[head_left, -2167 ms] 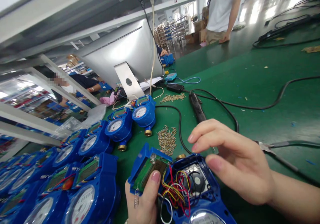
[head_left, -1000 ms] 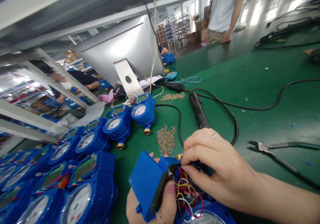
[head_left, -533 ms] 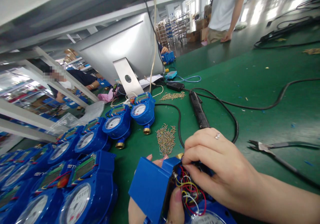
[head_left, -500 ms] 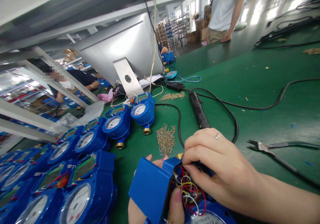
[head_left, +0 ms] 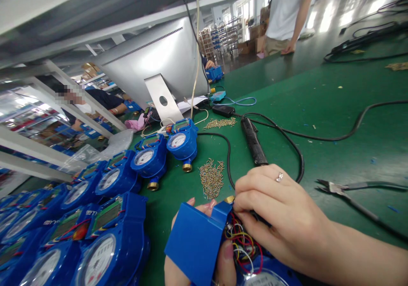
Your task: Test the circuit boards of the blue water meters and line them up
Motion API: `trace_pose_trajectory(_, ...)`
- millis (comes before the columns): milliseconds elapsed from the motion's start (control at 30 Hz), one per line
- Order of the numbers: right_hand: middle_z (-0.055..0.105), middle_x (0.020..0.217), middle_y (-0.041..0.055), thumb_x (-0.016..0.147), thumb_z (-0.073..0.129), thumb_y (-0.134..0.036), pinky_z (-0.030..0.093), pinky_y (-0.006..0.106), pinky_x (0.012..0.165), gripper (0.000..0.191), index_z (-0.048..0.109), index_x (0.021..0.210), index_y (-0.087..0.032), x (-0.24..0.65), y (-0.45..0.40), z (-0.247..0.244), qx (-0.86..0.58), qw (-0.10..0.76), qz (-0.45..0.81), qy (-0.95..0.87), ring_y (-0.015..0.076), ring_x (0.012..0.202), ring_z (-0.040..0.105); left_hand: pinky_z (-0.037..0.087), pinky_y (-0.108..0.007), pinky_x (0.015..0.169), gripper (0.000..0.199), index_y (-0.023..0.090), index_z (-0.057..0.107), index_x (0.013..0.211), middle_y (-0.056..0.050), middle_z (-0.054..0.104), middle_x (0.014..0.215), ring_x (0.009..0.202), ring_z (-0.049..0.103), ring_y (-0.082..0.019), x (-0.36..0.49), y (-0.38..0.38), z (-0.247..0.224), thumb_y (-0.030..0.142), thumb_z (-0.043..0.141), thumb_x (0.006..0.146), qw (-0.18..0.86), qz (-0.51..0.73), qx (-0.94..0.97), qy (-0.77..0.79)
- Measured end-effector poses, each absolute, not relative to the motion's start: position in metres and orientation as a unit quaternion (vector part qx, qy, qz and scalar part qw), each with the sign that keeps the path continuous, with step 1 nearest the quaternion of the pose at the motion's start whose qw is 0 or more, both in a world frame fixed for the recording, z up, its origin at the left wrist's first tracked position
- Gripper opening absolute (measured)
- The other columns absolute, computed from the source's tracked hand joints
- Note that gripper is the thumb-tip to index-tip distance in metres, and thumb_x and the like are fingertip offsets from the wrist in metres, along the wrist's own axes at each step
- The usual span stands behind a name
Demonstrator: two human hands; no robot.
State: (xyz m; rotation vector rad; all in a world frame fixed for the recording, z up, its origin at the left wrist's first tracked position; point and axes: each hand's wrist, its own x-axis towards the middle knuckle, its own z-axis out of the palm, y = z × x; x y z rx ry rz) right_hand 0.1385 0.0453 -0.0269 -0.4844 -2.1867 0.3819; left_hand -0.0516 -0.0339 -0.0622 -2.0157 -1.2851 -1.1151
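Note:
In the head view, a blue water meter [head_left: 270, 271] lies at the bottom, its wiring compartment uncovered and packed with red, yellow, white and black wires [head_left: 244, 245]. My left hand [head_left: 227, 262] wraps round the compartment end from below, the thumb beside the wires and fingertips showing at the far side. A flat blue cover [head_left: 193, 243] stands tilted over that hand, next to the open compartment. My right hand [head_left: 277, 216], with a ring on one finger, is closed in a pinch at the compartment's upper edge, by a brass fitting [head_left: 228, 199]. What its fingertips hold is hidden.
Two heaps of small screws [head_left: 211, 179] lie beyond my hands, with a black electric screwdriver [head_left: 253, 141] and its cable. Cutting pliers [head_left: 338, 188] rest at the right. Several blue meters [head_left: 111, 235] fill the left; a monitor [head_left: 159, 60] stands behind. Co-workers [head_left: 287, 14] are farther off.
The blue cover has swung slightly toward the compartment, showing more of its flat face and hiding its dark inner edge. My right hand has shifted only slightly, still pinching.

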Motion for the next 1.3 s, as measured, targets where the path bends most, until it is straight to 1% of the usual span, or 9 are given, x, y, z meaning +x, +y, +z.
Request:
trace_pose_trajectory(133,0.061,0.090,0.0036,0.086,0.053,-0.007,0.038,0.034,0.075,0.009,0.057,0.082,-0.014,0.139,0.047,-0.026,-0.183,0.412,0.159,-0.878,0.0162,0.083,0.050,0.054,-0.033,0.086,0.018,0.022,0.066,0.098,-0.005,0.073,0.090,0.091,0.068,-0.023,-0.053,-0.040,-0.077,0.026,0.060,0.082,0.254,-0.434,-0.698,-0.511)
trace_pose_trajectory(233,0.059,0.090,0.0033,0.085,0.053,-0.007,0.039,0.032,0.077,0.008,0.056,0.084,-0.014,0.139,0.050,-0.024,-0.175,0.389,0.201,-0.882,0.0159,0.085,0.049,0.054,-0.036,0.088,0.013,0.022,0.068,0.092,-0.005,0.074,0.093,0.097,0.068,-0.024,-0.039,-0.053,-0.086,0.026,0.060,0.083,0.163,-0.481,-0.602,-0.617)
trace_pose_trajectory(333,0.058,0.088,0.0027,0.087,0.052,-0.009,0.039,0.030,0.076,0.007,0.054,0.083,-0.015,0.140,0.052,-0.023,-0.170,0.368,0.251,-0.879,0.0150,0.084,0.048,0.058,-0.030,0.076,0.009,0.023,0.069,0.084,-0.002,0.075,0.083,0.078,0.071,-0.021,-0.034,-0.062,-0.091,0.027,0.070,0.076,0.072,-0.539,-0.538,-0.644)
trace_pose_trajectory(467,0.057,0.089,0.0026,0.088,0.052,-0.009,0.040,0.029,0.077,0.008,0.053,0.085,-0.016,0.141,0.054,-0.021,-0.151,0.365,0.282,-0.874,0.0140,0.085,0.049,0.059,-0.028,0.055,0.027,0.019,0.068,0.093,-0.005,0.074,0.076,0.057,0.069,-0.020,-0.037,-0.061,-0.087,0.034,0.075,0.072,-0.033,-0.577,-0.487,-0.655)
trace_pose_trajectory(600,0.057,0.093,0.0035,0.087,0.052,-0.007,0.042,0.027,0.081,0.009,0.054,0.087,-0.016,0.141,0.055,-0.020,-0.127,0.375,0.297,-0.869,0.0136,0.088,0.050,0.061,-0.033,0.059,0.016,0.021,0.070,0.093,-0.002,0.075,0.073,0.061,0.071,-0.023,-0.034,-0.056,-0.077,0.030,0.066,0.081,-0.100,-0.589,-0.465,-0.654)
trace_pose_trajectory(733,0.058,0.089,0.0026,0.085,0.056,-0.006,0.042,0.026,0.080,0.010,0.055,0.085,-0.016,0.139,0.056,-0.022,-0.128,0.393,0.330,-0.849,0.0122,0.087,0.053,0.061,-0.035,0.061,0.020,0.021,0.070,0.102,-0.002,0.075,0.071,0.061,0.071,-0.023,-0.027,-0.052,-0.070,0.029,0.058,0.087,-0.131,-0.594,-0.457,-0.648)
trace_pose_trajectory(1033,0.063,0.081,0.0016,0.084,0.062,-0.010,0.043,0.027,0.073,0.006,0.063,0.084,-0.016,0.136,0.057,-0.025,-0.151,0.440,0.283,-0.839,0.0111,0.077,0.057,0.061,-0.031,0.058,0.023,0.024,0.069,0.107,0.000,0.076,0.074,0.061,0.071,-0.021,-0.041,-0.055,-0.074,0.026,0.064,0.084,-0.062,-0.559,-0.531,-0.634)
trace_pose_trajectory(1200,0.063,0.081,0.0012,0.082,0.063,-0.009,0.042,0.028,0.074,0.007,0.062,0.086,-0.015,0.135,0.055,-0.027,-0.168,0.446,0.268,-0.837,0.0113,0.078,0.056,0.062,-0.028,0.054,0.041,0.019,0.060,0.119,-0.006,0.076,0.087,0.066,0.073,-0.023,-0.040,-0.059,-0.084,0.022,0.068,0.079,-0.002,-0.545,-0.553,-0.630)
trace_pose_trajectory(1300,0.063,0.083,0.0017,0.082,0.062,-0.009,0.041,0.029,0.074,0.008,0.061,0.086,-0.015,0.135,0.052,-0.027,-0.177,0.441,0.262,-0.840,0.0120,0.079,0.056,0.062,-0.028,0.056,0.037,0.020,0.062,0.112,-0.005,0.076,0.086,0.065,0.073,-0.022,-0.050,-0.063,-0.084,0.019,0.070,0.076,0.060,-0.517,-0.583,-0.624)
